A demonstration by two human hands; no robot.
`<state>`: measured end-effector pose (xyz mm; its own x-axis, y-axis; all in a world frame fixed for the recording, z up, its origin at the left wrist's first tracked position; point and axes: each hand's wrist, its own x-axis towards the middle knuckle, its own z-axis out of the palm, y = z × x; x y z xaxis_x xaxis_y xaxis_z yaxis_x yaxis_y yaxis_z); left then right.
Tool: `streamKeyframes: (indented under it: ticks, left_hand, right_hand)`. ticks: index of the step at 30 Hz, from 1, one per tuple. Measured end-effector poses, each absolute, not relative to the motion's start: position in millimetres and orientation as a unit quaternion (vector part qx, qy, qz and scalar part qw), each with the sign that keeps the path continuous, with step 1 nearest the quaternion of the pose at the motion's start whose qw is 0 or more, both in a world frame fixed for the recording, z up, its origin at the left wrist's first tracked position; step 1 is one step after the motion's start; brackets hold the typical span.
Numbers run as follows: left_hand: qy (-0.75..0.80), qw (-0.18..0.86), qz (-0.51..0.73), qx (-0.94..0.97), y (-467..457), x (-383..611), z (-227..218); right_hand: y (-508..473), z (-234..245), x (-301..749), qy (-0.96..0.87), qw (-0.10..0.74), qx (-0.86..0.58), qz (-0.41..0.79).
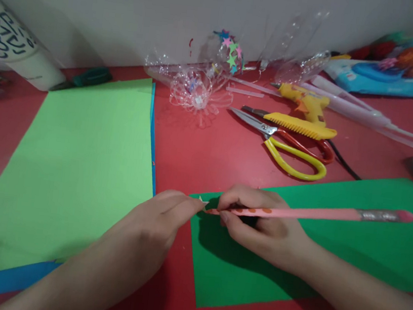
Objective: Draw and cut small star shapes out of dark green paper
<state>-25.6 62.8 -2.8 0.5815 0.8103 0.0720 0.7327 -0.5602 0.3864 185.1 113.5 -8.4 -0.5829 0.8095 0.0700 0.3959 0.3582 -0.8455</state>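
My right hand (265, 226) is closed round a pink pencil (304, 213) with brown spots and a pink eraser end. Its point is at the upper left corner of a dark green sheet (354, 231), on which the hand rests. My left hand (157, 224) has its fingers together at that same corner, on a small pale pointed piece (201, 200), perhaps paper. Most of this piece is hidden under the fingertips, and the pencil tip is beside it. To the left lies a light green sheet (82, 161) over a blue one (2, 278).
Scissors (295, 160), a yellow utility knife (299, 126) and a yellow glue gun (305, 101) lie behind my right hand. Clear plastic flower shapes (198, 97) are near the wall. A blue packet (382, 80) sits far right, a white tumbler (17, 44) far left.
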Motion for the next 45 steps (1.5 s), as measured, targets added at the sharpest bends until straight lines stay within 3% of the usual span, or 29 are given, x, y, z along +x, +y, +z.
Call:
streamKeyframes:
  ticks: [10,16,24,32,45]
  left_hand:
    - [0.390,0.180,0.152,0.890,79,-30,0]
    - [0.401,0.195,0.161,0.880,72,-28,1]
    - [0.445,0.259,0.164,0.841,65,-22,-5]
    - [0.450,0.230,0.114,0.855,63,-20,1]
    - [0.444,0.235,0.142,0.853,63,-19,-4]
  right_hand:
    - [113,-8,185,-0.796,0.228,-0.377,0.416]
    - [114,-11,187,-0.745,0.278,-0.422,0.434]
    - [116,-10,185,-0.745,0.280,-0.426,0.431]
    - [117,-9,186,-0.749,0.281,-0.419,0.431]
    - [117,-9,185,-0.742,0.283,-0.424,0.436]
